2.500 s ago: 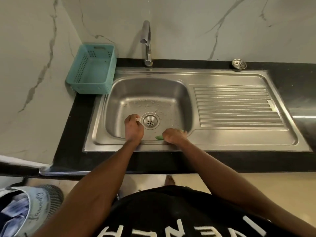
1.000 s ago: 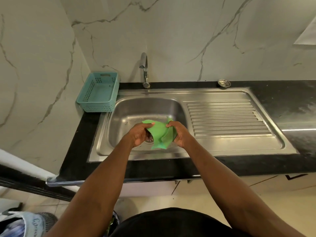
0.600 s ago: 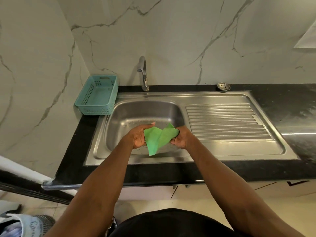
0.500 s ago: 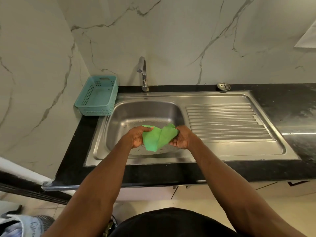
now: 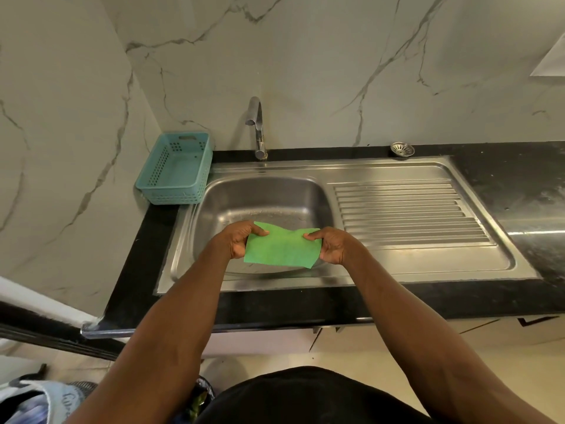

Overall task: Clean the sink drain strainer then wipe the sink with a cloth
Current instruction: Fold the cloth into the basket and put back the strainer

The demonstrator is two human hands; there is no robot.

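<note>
A green cloth (image 5: 281,247) is stretched flat between both hands above the front of the steel sink basin (image 5: 263,197). My left hand (image 5: 237,240) pinches its left edge and my right hand (image 5: 333,244) pinches its right edge. The cloth and hands hide the drain at the basin's bottom. A round metal strainer (image 5: 402,149) lies on the black counter behind the drainboard, far from both hands.
A teal plastic basket (image 5: 177,172) stands on the counter left of the sink. The tap (image 5: 256,127) rises behind the basin. The ribbed drainboard (image 5: 403,209) lies to the right, with black counter (image 5: 519,185) beyond. Marble walls close the back and left.
The hands rose from the basin floor with the crumpled cloth, then pulled it apart until it is spread flat between them. The view tilted upward.
</note>
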